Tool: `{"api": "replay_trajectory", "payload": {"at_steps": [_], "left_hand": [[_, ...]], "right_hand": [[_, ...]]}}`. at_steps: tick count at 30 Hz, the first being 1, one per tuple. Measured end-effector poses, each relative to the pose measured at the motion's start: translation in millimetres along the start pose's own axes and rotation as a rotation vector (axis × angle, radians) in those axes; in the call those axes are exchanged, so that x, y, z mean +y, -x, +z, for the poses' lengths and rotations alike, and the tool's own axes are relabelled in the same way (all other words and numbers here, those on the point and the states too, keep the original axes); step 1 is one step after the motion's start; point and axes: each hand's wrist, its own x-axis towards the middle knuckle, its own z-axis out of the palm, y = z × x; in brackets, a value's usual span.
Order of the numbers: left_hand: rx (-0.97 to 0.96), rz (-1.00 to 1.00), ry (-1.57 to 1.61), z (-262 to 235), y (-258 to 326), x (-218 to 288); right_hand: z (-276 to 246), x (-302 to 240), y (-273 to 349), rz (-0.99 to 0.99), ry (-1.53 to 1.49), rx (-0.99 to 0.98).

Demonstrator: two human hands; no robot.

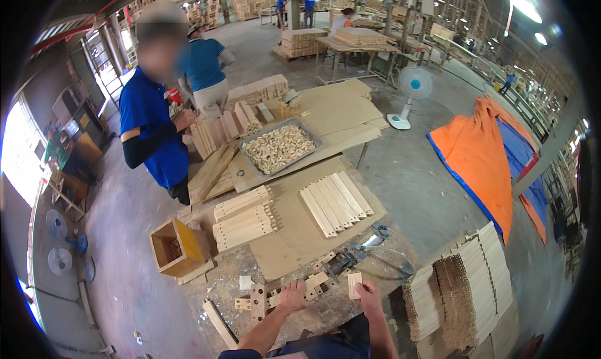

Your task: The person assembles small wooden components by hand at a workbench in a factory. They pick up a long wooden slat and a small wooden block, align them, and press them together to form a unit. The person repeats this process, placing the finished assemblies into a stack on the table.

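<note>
Your right hand (369,294) has a small flat wood piece (354,284) pinched upright at the near edge of the workbench (294,234). Your left hand (292,294) rests on a little wooden block (315,281) just beside it, fingers curled over it. A power tool (357,249) lies just behind both.

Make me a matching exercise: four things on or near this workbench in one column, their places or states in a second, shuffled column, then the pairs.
1. metal tray
2. small wood piece
3. yellow box
4. white fan

A. standing on the concrete floor
B. held by the right hand
C. full of small wooden pieces
D. at the bench's left edge, open side up

Pairs: 1-C, 2-B, 3-D, 4-A
</note>
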Motion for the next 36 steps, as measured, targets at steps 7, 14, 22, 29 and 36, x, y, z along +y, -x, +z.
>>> {"api": "replay_trajectory", "payload": {"at_steps": [7,14,22,29,36], "left_hand": [[0.244,0.102,0.126,-22,-24,-13],[0.380,0.574,0.115,-62,-19,73],[0.313,0.567,0.154,-65,-46,83],[0.541,0.189,0.421,-49,-102,78],[0.828,-0.490,0.985,-76,-245,9]], "right_hand": [[-32,-39,-24,-0.238,0.204,0.057],[-50,-68,-20,-0.017,-0.065,-0.040],[-58,-61,-49,-0.001,0.081,-0.089],[-60,-62,-89,0.018,-0.075,-0.080],[-67,-53,-108,0.062,-0.185,-0.084]]}}
